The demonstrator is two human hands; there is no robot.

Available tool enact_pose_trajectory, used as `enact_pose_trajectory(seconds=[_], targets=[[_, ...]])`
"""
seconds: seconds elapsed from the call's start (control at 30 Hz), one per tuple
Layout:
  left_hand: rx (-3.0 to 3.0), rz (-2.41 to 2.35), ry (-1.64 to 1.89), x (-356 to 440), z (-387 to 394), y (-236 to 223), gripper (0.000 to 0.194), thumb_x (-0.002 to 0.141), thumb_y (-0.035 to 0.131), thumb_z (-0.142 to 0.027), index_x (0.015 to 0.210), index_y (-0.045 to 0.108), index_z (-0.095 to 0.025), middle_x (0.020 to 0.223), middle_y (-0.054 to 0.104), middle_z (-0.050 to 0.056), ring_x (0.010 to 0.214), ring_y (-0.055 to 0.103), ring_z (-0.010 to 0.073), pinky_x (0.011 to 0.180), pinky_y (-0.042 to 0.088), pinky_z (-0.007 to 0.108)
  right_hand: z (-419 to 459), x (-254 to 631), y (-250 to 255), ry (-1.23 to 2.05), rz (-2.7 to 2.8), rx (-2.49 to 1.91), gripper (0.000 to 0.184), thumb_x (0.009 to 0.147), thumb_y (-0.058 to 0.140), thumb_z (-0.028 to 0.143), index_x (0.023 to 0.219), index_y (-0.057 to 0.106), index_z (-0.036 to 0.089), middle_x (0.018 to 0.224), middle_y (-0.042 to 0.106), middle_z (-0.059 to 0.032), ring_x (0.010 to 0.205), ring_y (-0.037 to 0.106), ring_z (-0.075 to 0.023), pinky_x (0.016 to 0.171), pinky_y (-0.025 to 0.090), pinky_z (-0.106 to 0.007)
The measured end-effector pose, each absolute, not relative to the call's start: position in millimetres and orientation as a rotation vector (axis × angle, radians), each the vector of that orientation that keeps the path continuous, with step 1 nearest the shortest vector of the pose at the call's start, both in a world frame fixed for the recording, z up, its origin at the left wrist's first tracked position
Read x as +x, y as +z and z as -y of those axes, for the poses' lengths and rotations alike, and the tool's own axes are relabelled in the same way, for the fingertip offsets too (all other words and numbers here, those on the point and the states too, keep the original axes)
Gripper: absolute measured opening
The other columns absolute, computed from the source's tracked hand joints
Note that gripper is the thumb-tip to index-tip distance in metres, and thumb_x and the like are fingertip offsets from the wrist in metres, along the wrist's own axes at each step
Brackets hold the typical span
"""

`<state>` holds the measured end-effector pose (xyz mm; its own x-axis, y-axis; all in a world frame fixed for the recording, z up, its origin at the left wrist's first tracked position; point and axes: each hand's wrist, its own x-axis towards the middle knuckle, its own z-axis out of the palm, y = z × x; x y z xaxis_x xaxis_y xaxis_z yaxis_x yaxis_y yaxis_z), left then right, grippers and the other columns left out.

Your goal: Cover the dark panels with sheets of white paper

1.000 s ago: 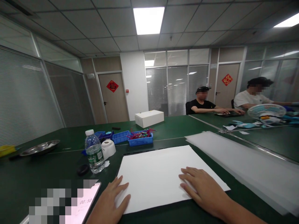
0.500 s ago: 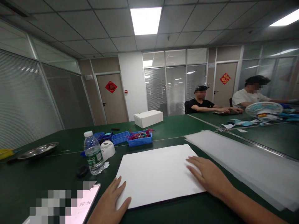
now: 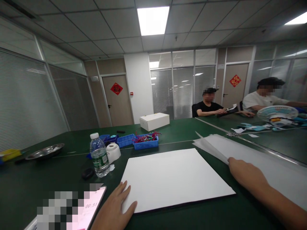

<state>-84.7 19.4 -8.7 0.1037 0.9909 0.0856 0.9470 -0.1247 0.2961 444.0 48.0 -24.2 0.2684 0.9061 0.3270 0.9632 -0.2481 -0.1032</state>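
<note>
A white board or stack of white paper with a dark underside lies flat on the green table in front of me. My left hand rests with spread fingers on its left edge. My right hand is closed on the near edge of a thin translucent sheet, whose edge lifts and curls up. That sheet belongs to a pile of translucent sheets on the right side of the table. The right fingertips are partly hidden behind the hand.
Left of the board stand a water bottle, a white rounded object and a phone showing a timer. Blue trays, one with red wires, and a white box sit farther back. A metal pan lies far left. Two people sit across.
My right hand has left the white board, moved right and taken hold of a translucent sheet, lifting its edge. My left hand stays on the board. One person across has raised a dark object.
</note>
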Motion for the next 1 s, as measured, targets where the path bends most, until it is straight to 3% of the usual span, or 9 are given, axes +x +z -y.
enact_pose_trajectory(seconds=[0.17, 0.33, 0.43, 0.5, 0.6, 0.67, 0.8, 0.9, 1.0], targets=[[2.195, -1.97, 0.427, -85.4, -20.2, -8.0, 0.066, 0.087, 0.05, -0.056, 0.14, 0.058, -0.018, 0.157, 0.043, 0.006, 0.146, 0.038, 0.0309, 0.121, 0.031, 0.05, -40.2, 406.2, -6.0, -0.446, 1.796, -2.208, 0.051, 0.094, 0.025, 0.027, 0.129, 0.057, 0.01, 0.089, 0.071, -0.0207, 0.069, 0.068, -0.0319, 0.056, 0.052, -0.045], [2.168, -1.959, 0.485, -86.7, -21.2, -10.3, 0.065, 0.085, 0.051, -0.055, 0.137, 0.061, -0.016, 0.156, 0.045, 0.008, 0.145, 0.04, 0.0324, 0.121, 0.032, 0.051, -31.1, 347.6, -8.5, -0.579, 2.111, -1.866, 0.056, 0.088, 0.033, 0.012, 0.139, 0.054, 0.025, 0.138, 0.06, -0.0095, 0.118, 0.063, -0.0269, 0.093, 0.054, -0.044], [2.081, -1.936, 0.564, -88.4, -21.6, -10.4, 0.068, 0.087, 0.048, -0.056, 0.14, 0.057, -0.016, 0.155, 0.048, 0.009, 0.144, 0.043, 0.0318, 0.121, 0.031, 0.052, -23.0, 312.6, -18.8, -0.688, 2.379, -1.446, 0.06, 0.082, 0.037, 0.004, 0.133, 0.06, 0.026, 0.135, 0.062, -0.0063, 0.118, 0.063, -0.0243, 0.095, 0.055, -0.043], [1.968, -1.904, 0.658, -90.9, -22.1, -8.9, 0.069, 0.092, 0.035, -0.058, 0.145, 0.05, -0.017, 0.155, 0.048, 0.008, 0.143, 0.045, 0.0287, 0.121, 0.031, 0.05, -15.9, 294.0, -22.2, -0.699, 2.476, -1.261, 0.055, 0.082, 0.041, 0.006, 0.129, 0.062, 0.024, 0.129, 0.066, -0.007, 0.112, 0.067, -0.0259, 0.089, 0.057, -0.044], [1.818, -1.867, 0.804, -95.2, -23.0, -4.6, 0.069, 0.097, 0.012, -0.059, 0.145, 0.047, -0.022, 0.152, 0.053, 0.006, 0.14, 0.048, 0.0256, 0.12, 0.033, 0.049, -5.7, 277.0, -18.1, -0.606, 2.555, -1.19, 0.044, 0.085, 0.046, 0.012, 0.124, 0.065, 0.022, 0.122, 0.07, -0.0088, 0.104, 0.069, -0.0274, 0.084, 0.057, -0.042], [1.77, -1.881, 0.838, -96.3, -23.2, -2.0, 0.07, 0.098, 0.008, -0.06, 0.144, 0.046, -0.025, 0.149, 0.056, 0.006, 0.138, 0.051, 0.0266, 0.119, 0.034, 0.051, -1.0, 272.8, -11.9, -0.524, 2.583, -1.221, 0.04, 0.086, 0.046, 0.013, 0.121, 0.066, 0.021, 0.119, 0.071, -0.0093, 0.102, 0.069, -0.0271, 0.083, 0.057, -0.041], [1.814, -1.9, 0.744, -92.6, -22.4, -2.5, 0.067, 0.095, 0.027, -0.063, 0.147, 0.041, -0.022, 0.151, 0.053, 0.009, 0.138, 0.051, 0.0296, 0.117, 0.036, 0.053, 2.6, 274.1, -3.1, -0.416, 2.611, -1.238, 0.036, 0.09, 0.045, 0.017, 0.118, 0.067, 0.021, 0.119, 0.07, -0.0086, 0.104, 0.068, -0.0258, 0.087, 0.054, -0.039], [1.935, -1.932, 0.655, -89.6, -22.2, -6.5, 0.069, 0.089, 0.044, -0.054, 0.147, 0.042, -0.017, 0.153, 0.05, 0.011, 0.137, 0.052, 0.0312, 0.117, 0.037, 0.051, 2.3, 276.6, -1.7, -0.377, 2.61, -1.19, 0.037, 0.092, 0.044, 0.019, 0.121, 0.066, 0.023, 0.12, 0.07, -0.0075, 0.106, 0.067, -0.024, 0.089, 0.053, -0.037], [2.003, -1.963, 0.62, -89.0, -22.8, -8.7, 0.069, 0.085, 0.048, -0.047, 0.146, 0.047, -0.014, 0.153, 0.05, 0.011, 0.137, 0.051, 0.0316, 0.117, 0.038, 0.05, 1.7, 278.6, -0.2, -0.299, 2.62, -1.146, 0.037, 0.096, 0.041, 0.021, 0.124, 0.065, 0.024, 0.124, 0.069, -0.0056, 0.113, 0.065, -0.0234, 0.094, 0.052, -0.038]])
